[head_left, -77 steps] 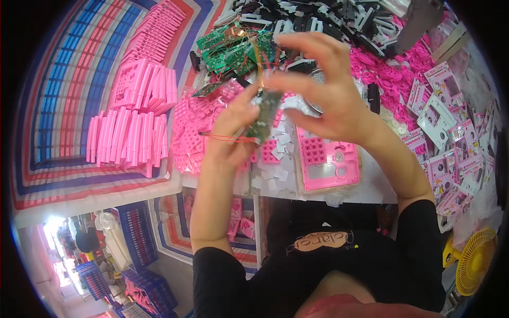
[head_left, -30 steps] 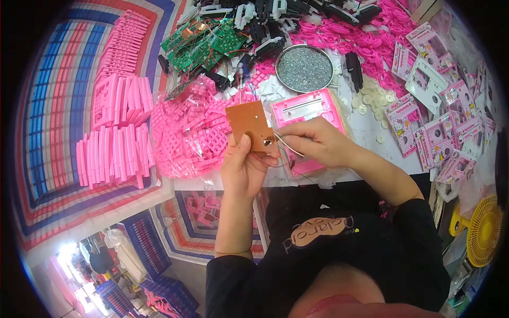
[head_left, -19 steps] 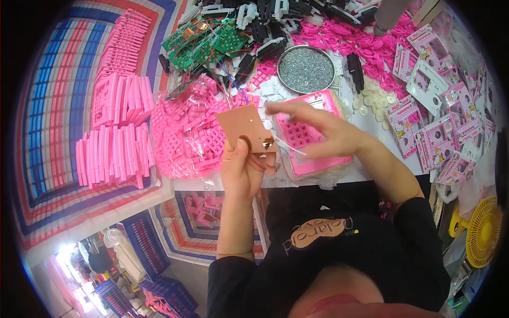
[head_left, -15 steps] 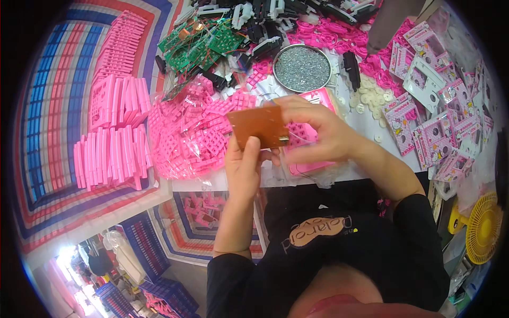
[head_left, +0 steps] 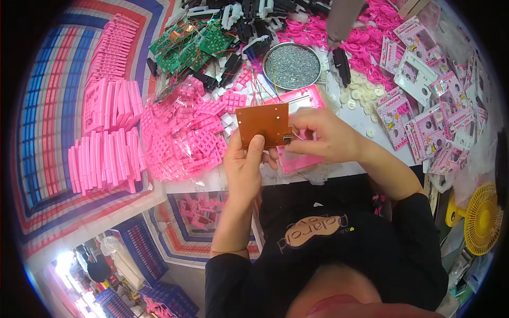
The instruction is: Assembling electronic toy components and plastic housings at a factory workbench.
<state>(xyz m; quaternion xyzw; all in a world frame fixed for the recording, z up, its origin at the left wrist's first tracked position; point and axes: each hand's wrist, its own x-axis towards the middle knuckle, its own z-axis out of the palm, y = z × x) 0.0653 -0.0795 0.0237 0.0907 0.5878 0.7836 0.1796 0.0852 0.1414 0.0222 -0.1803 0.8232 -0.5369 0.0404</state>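
My left hand [head_left: 245,164] is closed on a brown circuit board [head_left: 260,119], thumb across its lower face and fingers behind. The board is held up with its plain side showing, and a small connector sits at its lower right corner. Thin coloured wires rise beyond its top edge. Close by that corner, my right hand [head_left: 334,137] has thumb and fingertips drawn together. A pale thin strand shows by the fingertips, but what they grip is too small to make out. Behind both hands lies a pink plastic casing [head_left: 305,163], partly covered by them.
Left of the hands is a bag of pink keypads [head_left: 183,135], with rows of pink casings [head_left: 106,159] beyond. Ahead stand a round tin of screws [head_left: 292,66] and green circuit boards [head_left: 185,47]. A grey-brown tool [head_left: 342,24] hangs overhead. Printed cards [head_left: 429,130] pile up at right.
The board has turned more squarely toward me. My right hand's fingers have drawn together at its connector corner. Wires now show above the board, and the whole view has shifted slightly.
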